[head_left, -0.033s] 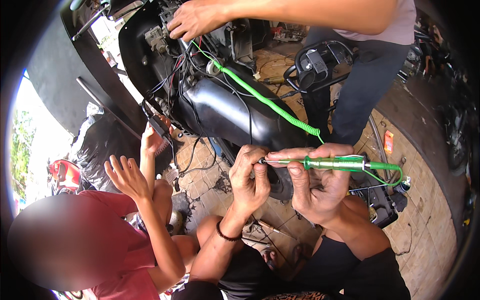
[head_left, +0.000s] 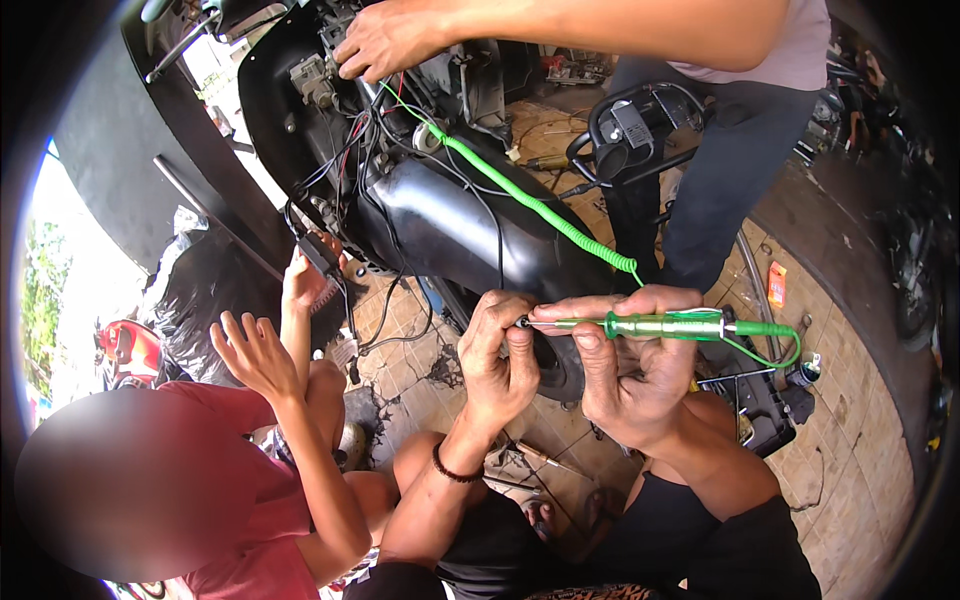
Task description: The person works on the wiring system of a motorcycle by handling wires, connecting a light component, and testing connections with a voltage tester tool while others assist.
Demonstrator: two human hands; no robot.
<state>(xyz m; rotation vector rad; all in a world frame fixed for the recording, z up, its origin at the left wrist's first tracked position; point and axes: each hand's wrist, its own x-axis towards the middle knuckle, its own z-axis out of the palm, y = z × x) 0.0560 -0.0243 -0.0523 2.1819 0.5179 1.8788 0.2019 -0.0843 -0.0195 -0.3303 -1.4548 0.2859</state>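
Between the thumb and fingers of my left hand [head_left: 497, 355] is a small dark connector [head_left: 522, 321], its end turned toward the right. My right hand [head_left: 640, 385] grips a green translucent circuit tester [head_left: 665, 325], held level across the fingers with the thumb from below. The tester's thin metal tip meets the connector; whether it sits inside cannot be made out. From the tester's back end a green lead loops round, and a green coiled cord [head_left: 535, 200] stretches up to the wiring of the partly stripped motorcycle, past its black fender [head_left: 440, 205].
At upper right a co-worker's hand [head_left: 395, 38] touches the motorcycle's wiring. On the left, another person in a red shirt [head_left: 270, 490] holds a black box-shaped part [head_left: 318, 252] on wires. A screwdriver [head_left: 545, 457] lies on the tiled floor near an open black case [head_left: 765, 410].
My right hand and the tester have shifted very slightly left. The connector in my left hand looks unmoved.
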